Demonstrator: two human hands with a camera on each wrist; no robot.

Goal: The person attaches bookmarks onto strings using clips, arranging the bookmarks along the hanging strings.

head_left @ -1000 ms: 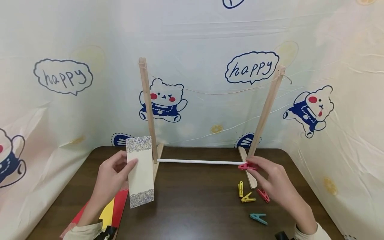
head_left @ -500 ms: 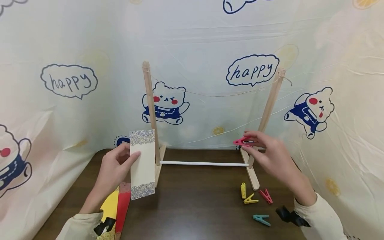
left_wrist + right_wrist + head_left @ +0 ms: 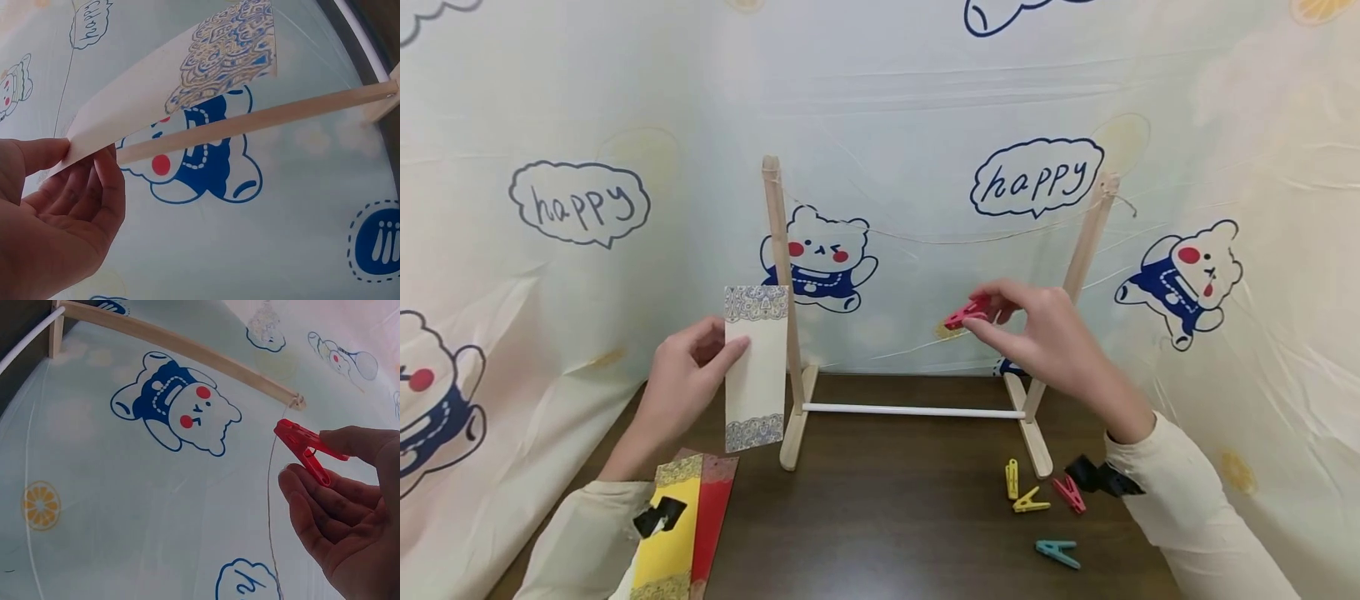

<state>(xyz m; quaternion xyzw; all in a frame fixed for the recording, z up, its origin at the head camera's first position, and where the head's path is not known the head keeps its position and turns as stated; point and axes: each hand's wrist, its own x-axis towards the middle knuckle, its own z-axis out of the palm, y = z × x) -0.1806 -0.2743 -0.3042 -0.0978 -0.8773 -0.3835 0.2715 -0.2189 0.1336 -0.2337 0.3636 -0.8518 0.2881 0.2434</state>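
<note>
My left hand (image 3: 683,379) pinches a cream paper card (image 3: 757,358) by its left edge, thumb in front and fingers behind. Ornate blue bands cross the card's top and bottom. It hangs upright in front of the frame's left wooden post (image 3: 780,233). Between thumb and fingertips, my right hand (image 3: 1037,337) holds a red clothespin (image 3: 966,312), raised below the thin string (image 3: 940,242) that sags between the two posts. In the right wrist view the clothespin (image 3: 306,447) points away from the fingers, and the string passes behind its tip.
A white rod (image 3: 910,410) joins the stand's feet on the brown table (image 3: 865,517). Yellow clothespins (image 3: 1030,500), another red clothespin (image 3: 1069,494) and a teal clothespin (image 3: 1057,552) lie at right. Yellow (image 3: 672,525) and red cards (image 3: 713,508) lie at left.
My right hand has lifted the red clothespin from beside the right foot of the stand, up and to the left. The left hand has raised the cream card.
</note>
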